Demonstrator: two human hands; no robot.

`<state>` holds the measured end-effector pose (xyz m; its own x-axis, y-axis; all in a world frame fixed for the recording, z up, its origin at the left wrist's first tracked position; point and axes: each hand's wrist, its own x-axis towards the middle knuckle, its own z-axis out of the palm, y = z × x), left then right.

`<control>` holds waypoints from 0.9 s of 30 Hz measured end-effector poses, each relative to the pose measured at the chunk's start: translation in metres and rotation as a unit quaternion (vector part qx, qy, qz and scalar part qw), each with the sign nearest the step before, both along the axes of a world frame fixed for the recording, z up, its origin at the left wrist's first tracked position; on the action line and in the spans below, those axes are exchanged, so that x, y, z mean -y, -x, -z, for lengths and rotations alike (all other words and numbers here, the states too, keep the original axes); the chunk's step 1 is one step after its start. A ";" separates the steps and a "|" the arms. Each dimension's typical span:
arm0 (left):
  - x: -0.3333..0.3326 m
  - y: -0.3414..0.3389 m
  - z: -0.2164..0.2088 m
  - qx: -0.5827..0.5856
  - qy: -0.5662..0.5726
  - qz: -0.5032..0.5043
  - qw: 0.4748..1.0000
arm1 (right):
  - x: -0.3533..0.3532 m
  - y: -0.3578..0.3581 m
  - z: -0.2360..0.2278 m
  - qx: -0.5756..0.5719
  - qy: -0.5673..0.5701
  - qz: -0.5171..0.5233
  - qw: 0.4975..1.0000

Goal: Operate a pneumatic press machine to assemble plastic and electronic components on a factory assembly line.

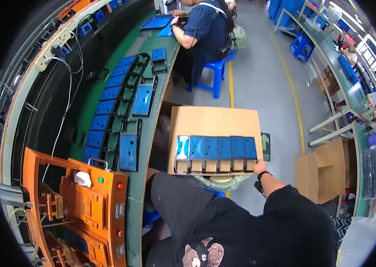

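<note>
My right hand point(260, 167) is closed at the near right corner of a flat piece of cardboard point(214, 119), fingers on its edge, close to the last panel of a row. Several blue panels in black frames point(223, 149) lie side by side on the cardboard. The leftmost panel point(182, 147) shines with glare. My left hand does not show. Under the cardboard's near edge, a pale green bag point(223, 183) partly shows.
Left, a green bench point(134, 187) carries more blue panels point(105, 107) in black frames and an orange fixture point(90, 200) with buttons. A co-worker point(210, 26) sits ahead on a blue stool point(213, 75). An open carton point(323, 171) stands right.
</note>
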<state>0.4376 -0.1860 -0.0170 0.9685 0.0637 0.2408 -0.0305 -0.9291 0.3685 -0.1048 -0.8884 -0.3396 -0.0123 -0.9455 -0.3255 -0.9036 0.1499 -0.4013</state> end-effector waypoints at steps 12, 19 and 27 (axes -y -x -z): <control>-0.007 0.035 -0.033 -0.021 -0.025 -0.004 0.999 | 0.094 -0.028 -0.034 0.238 0.195 0.038 0.951; -0.004 0.024 -0.024 0.048 -0.202 0.101 0.973 | 0.081 -0.177 -0.135 0.474 0.164 -0.067 0.862; 0.005 0.021 -0.027 0.166 -0.378 0.100 0.905 | -0.007 -0.347 -0.240 0.541 0.079 -0.282 0.788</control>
